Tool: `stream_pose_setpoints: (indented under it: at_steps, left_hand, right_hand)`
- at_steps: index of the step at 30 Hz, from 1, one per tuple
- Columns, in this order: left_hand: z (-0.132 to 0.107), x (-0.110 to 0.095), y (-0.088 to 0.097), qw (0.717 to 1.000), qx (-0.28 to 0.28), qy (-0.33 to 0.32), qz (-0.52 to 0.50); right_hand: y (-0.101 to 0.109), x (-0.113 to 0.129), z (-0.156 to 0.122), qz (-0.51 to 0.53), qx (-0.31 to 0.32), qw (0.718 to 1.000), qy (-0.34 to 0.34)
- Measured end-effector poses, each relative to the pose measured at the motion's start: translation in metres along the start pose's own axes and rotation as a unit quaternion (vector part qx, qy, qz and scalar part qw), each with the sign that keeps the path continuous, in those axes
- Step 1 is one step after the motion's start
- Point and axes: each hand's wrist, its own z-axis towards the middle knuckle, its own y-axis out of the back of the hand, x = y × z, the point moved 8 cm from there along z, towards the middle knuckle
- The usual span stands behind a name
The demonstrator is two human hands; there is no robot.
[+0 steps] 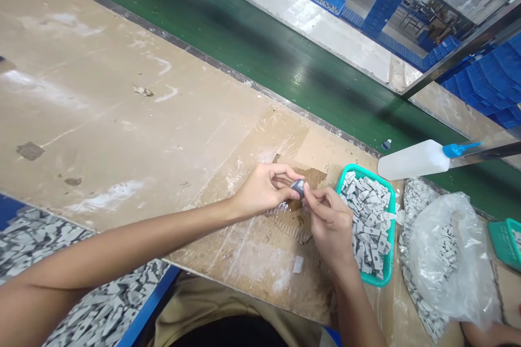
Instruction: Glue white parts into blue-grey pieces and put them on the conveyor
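Between my two hands is a small dark grey and light grey plastic part [298, 187], held over a stained piece of corrugated cardboard [299, 230]. My left hand [264, 191] pinches it from the left between thumb and fingers. From the right, my right hand [330, 219] closes thumb and forefinger at its edge; whether a second small piece is in that pinch is hidden. Close to my right hand stands a green basket [391, 238] filled with small light grey parts. A white squeeze bottle [415, 160] with a blue nozzle lies beyond the basket.
A green conveyor belt [228, 46] runs behind the worktable [122, 135], carrying a small grey part [386, 144]. At right sit a clear plastic bag [451, 271] with parts and another person's forearm [492, 333]. A blue-edged bin [150, 303] of grey parts is lower left.
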Motion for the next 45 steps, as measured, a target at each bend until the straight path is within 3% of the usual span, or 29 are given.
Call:
stream_pose_setpoints:
  at_steps: [3, 5, 10, 14, 19, 21, 24, 27, 30, 33, 38, 43, 45]
  left_hand:
    - [0.002, -0.003, -0.002, 1.0, 0.002, -0.014, 0.016]
    - [0.003, -0.006, -0.004, 0.999, 0.022, -0.006, -0.028]
    - [0.009, -0.001, 0.004, 0.966, 0.061, 0.132, -0.215]
    - [0.014, 0.002, 0.018, 0.938, 0.042, 0.186, -0.29]
    - [0.013, 0.003, 0.015, 0.926, 0.021, 0.227, -0.302]
    - [0.013, 0.002, 0.015, 0.92, 0.01, 0.239, -0.312]
    - [0.015, 0.002, 0.018, 0.913, -0.003, 0.252, -0.322]
    - [0.018, 0.006, 0.023, 0.913, -0.029, 0.258, -0.315]
    - [0.021, 0.007, 0.029, 0.925, -0.073, 0.237, -0.289]
    - [0.024, 0.004, 0.031, 0.943, -0.097, 0.202, -0.246]
    - [0.031, -0.005, 0.031, 0.964, -0.115, 0.191, -0.148]
    - [0.046, -0.019, 0.033, 0.97, -0.137, 0.193, -0.049]
    - [0.061, -0.029, 0.023, 0.977, -0.134, 0.164, 0.038]
  right_hand:
    - [-0.002, -0.003, 0.002, 0.006, -0.002, 1.0, -0.03]
    - [0.005, -0.003, 0.003, 0.005, -0.036, 0.998, -0.046]
    - [0.041, -0.008, -0.005, -0.035, -0.183, 0.979, -0.088]
    - [0.054, -0.022, -0.013, -0.022, -0.222, 0.962, -0.155]
    - [0.077, -0.042, -0.022, -0.003, -0.258, 0.932, -0.253]
    - [0.088, -0.047, -0.02, -0.033, -0.227, 0.938, -0.26]
    - [0.095, -0.056, -0.015, -0.116, -0.104, 0.948, -0.276]
    - [0.085, -0.067, -0.019, -0.191, 0.044, 0.928, -0.318]
    - [0.073, -0.074, -0.023, -0.265, 0.128, 0.895, -0.335]
    - [0.062, -0.079, -0.021, -0.311, 0.139, 0.877, -0.338]
    - [0.044, -0.083, -0.015, -0.318, 0.154, 0.872, -0.338]
    - [0.041, -0.078, -0.012, -0.317, 0.167, 0.868, -0.344]
    - [0.041, -0.076, -0.012, -0.312, 0.178, 0.868, -0.344]
